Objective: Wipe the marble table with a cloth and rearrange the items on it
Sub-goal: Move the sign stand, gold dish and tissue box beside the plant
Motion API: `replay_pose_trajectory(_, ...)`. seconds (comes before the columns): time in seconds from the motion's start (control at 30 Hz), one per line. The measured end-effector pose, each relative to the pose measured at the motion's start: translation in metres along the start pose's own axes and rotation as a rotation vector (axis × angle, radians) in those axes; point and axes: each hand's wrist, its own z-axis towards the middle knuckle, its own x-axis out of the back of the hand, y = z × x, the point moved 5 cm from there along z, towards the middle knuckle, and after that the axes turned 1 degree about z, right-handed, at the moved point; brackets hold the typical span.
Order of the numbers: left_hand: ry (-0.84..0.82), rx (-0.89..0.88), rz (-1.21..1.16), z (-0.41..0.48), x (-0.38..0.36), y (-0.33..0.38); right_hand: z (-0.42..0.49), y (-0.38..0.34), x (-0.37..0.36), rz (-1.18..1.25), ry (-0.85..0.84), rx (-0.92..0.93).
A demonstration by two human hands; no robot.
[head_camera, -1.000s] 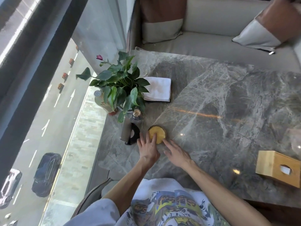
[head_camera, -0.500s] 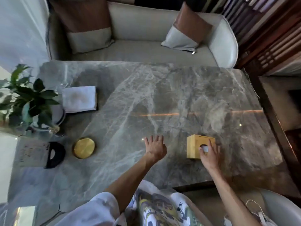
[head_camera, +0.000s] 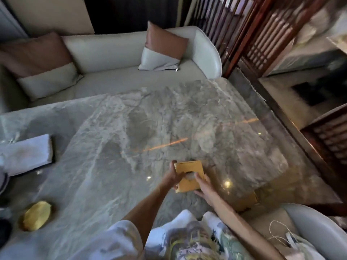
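Yellow wood marks the tissue box (head_camera: 187, 182), which sits between both hands near the front edge of the grey-veined marble surface (head_camera: 116, 132). The left hand (head_camera: 173, 177) grips the box's left side, its fingers (head_camera: 174, 163) curled round the edge up to the far corner. The right hand (head_camera: 205, 187) holds the right side. Its thumb lies on the top face just beside the oval slot, where a bit of white tissue shows, and its other fingers run down the box's right wall, mostly hidden. Whether the box rests on the marble or is lifted off it cannot be told, as the view is blurred.

Well to the left of the fingers, by the surface's left edge, lies a folded white cloth (head_camera: 28, 152), flat and apart from both hands. Also far left of the fingers, but nearer the person than the cloth, stands a round gold dish (head_camera: 35, 215).

Beyond the fingers, past the far edge of the surface, stands a pale sofa (head_camera: 112, 51) with two brown-and-grey cushions (head_camera: 163, 47). Up and to the right of the fingers rises a dark wooden lattice screen (head_camera: 262, 34).
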Motion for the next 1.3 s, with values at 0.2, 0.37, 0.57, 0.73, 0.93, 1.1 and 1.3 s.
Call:
replay_pose_trajectory(0.2,0.351,0.302,-0.27,-0.046,0.056,-0.051,-0.005,-0.019,-0.076,-0.402,-0.059,0.169)
replay_pose_trajectory(0.37,0.719,0.458,-0.332,-0.162,0.141,-0.138,-0.047,0.003,-0.226,-0.946,-0.431,0.341)
replay_pose_trajectory(0.57,0.588,0.647,-0.199,-0.289,0.224,-0.239,-0.149,0.08,-0.362,-1.365,-0.742,0.558)
replay_pose_trajectory(0.73,0.544,0.706,-0.022,-0.332,0.263,-0.285,-0.184,0.14,-0.401,-1.183,-0.696,0.411)
replay_pose_trajectory(0.93,0.564,0.707,-0.042,-0.339,0.292,-0.332,-0.185,0.198,-0.422,-0.829,-0.642,0.009)
replay_pose_trajectory(1.1,0.543,0.624,-0.07,-0.337,0.304,-0.348,-0.184,0.224,-0.433,-0.68,-0.606,-0.085)
replay_pose_trajectory(1.3,0.513,0.592,-0.106,-0.339,0.319,-0.366,-0.193,0.24,-0.448,-0.625,-0.59,-0.117)
